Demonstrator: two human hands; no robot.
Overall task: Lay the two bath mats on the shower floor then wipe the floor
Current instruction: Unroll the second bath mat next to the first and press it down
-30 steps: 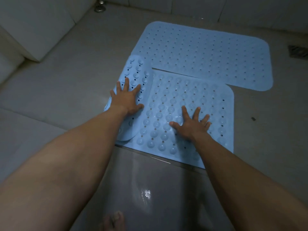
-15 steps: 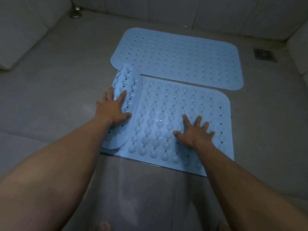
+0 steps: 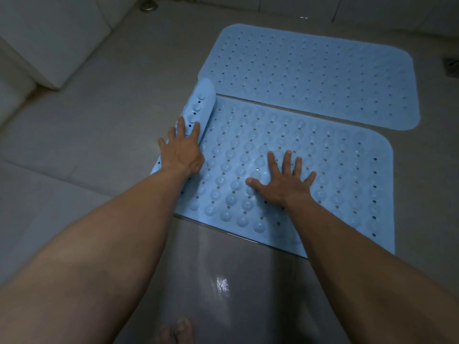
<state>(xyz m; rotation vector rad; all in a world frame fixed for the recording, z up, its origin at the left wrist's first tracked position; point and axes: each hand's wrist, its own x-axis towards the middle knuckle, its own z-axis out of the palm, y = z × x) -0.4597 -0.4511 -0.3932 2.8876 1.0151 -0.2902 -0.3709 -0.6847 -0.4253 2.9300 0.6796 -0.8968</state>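
On the grey shower floor (image 3: 111,125) in front of us lie both blue mats, side by side with a narrow strip of floor showing between their long edges. The far bath mat (image 3: 310,70) lies flat, its surface dotted with small holes, and it reaches close to the tiled wall (image 3: 285,6) at the back. The near bath mat (image 3: 323,170) lies just this side of it, with rows of round cups and holes across the face that is turned up.

Most of the near mat is flat, but its left end is curled up and over into a rolled flap (image 3: 202,100) whose cups face us. Our left hand (image 3: 182,152) rests on that flap, palm down with the fingers straight and close together, pointing away from us. Our right hand (image 3: 283,181) lies flat on the middle of the same mat, fingers spread wide and the thumb stretched out to the left. Neither hand grips anything; both press down with open palms.

A white ledge (image 3: 49,45) rises at the left. A small metal fitting (image 3: 148,6) sits in the far left corner, and a drain (image 3: 452,64) shows at the right edge. Our bare toes (image 3: 177,331) appear at the bottom, on wet, shiny floor.
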